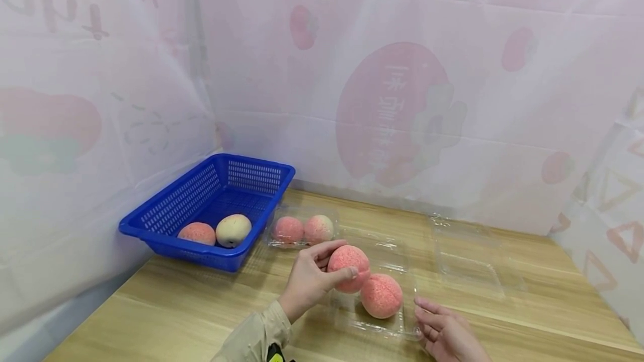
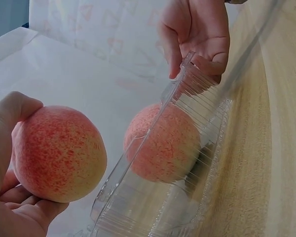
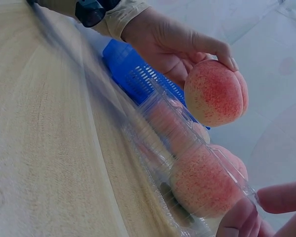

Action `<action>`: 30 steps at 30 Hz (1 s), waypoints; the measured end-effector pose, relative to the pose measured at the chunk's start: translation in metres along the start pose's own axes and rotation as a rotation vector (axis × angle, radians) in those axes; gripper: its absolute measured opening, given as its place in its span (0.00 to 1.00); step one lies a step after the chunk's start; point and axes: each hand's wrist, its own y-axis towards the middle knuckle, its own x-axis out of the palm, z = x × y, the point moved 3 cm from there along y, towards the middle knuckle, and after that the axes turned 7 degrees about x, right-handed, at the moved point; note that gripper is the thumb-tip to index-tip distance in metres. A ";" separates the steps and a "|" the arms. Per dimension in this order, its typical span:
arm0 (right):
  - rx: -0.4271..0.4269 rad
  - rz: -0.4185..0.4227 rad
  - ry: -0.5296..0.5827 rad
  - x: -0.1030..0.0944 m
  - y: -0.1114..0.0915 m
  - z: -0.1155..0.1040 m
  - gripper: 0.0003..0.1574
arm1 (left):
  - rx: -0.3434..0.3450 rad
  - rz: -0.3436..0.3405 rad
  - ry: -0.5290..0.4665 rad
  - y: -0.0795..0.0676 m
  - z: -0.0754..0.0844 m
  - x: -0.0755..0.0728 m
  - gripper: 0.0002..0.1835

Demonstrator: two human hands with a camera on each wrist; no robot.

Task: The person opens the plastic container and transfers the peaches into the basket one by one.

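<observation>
My left hand (image 1: 307, 279) grips a pink peach (image 1: 348, 266), thumb on the near side and fingers behind it. It is held just over the left part of a clear plastic box (image 1: 369, 327). Inside that box, on the right, sits another pink peach (image 1: 381, 296), seen through the ribbed wall in both wrist views. At the box's near right corner is my right hand (image 1: 448, 331). In the right wrist view its thumb (image 3: 281, 198) and a finger lie on either side of the rim, pinching it.
A blue plastic basket (image 1: 201, 255) at the left holds a pink peach (image 1: 197, 233) and a paler peach (image 1: 233, 230). Beside it stands a second clear box (image 1: 282, 243) with two peaches. Another clear plastic container (image 1: 468, 258) lies at the right. Printed sheets wall the table (image 1: 211, 317).
</observation>
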 end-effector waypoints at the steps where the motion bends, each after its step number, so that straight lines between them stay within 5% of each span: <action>1: 0.002 -0.003 0.001 0.000 0.000 0.000 0.12 | -0.002 0.005 -0.002 0.000 0.000 0.000 0.29; 20: 0.013 -0.047 0.031 0.000 0.000 0.001 0.11 | -0.045 0.071 -0.049 0.006 0.004 -0.005 0.29; 30: 0.014 -0.072 0.009 0.000 0.001 0.000 0.13 | 0.000 0.144 0.016 0.022 0.026 -0.038 0.30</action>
